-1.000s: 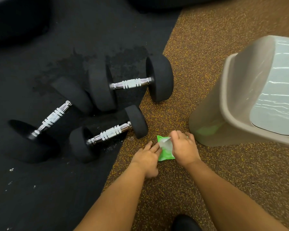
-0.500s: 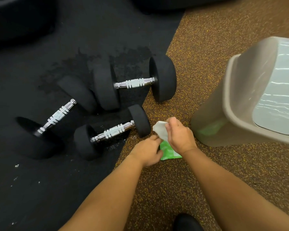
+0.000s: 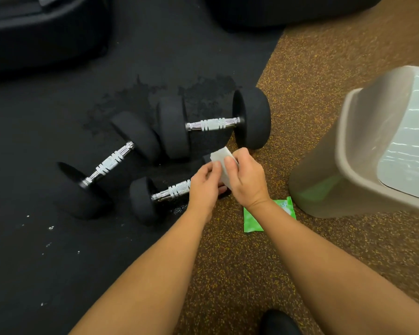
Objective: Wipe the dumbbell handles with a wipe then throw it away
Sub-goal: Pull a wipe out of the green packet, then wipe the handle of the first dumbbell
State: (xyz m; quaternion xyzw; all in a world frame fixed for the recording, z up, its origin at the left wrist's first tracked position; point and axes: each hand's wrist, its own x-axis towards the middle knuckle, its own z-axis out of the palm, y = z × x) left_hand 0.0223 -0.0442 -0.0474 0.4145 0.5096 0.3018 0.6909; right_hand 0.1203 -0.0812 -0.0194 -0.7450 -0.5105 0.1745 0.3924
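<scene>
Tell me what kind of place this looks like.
Probably a gym: dumbbells with chrome handles lie where black rubber matting meets speckled brown flooring, with a bin close by for the wipe held in the left hand and right hand.

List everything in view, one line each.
mat: one, black, left
floor: one, brown speckled, right
far dumbbell: one, black heads, silver handle, across the mat's edge
left dumbbell: one, black and silver, on the mat
near dumbbell: one, black and silver, at the mat's near edge
wipe: one, white, held over the near dumbbell
packet: one, green, on the floor near the bin
bin: one, beige, right
dark rounded shape: one, black, bottom edge, unidentifiable
left hand: one, pinches wipe
right hand: one, pinches wipe
</scene>
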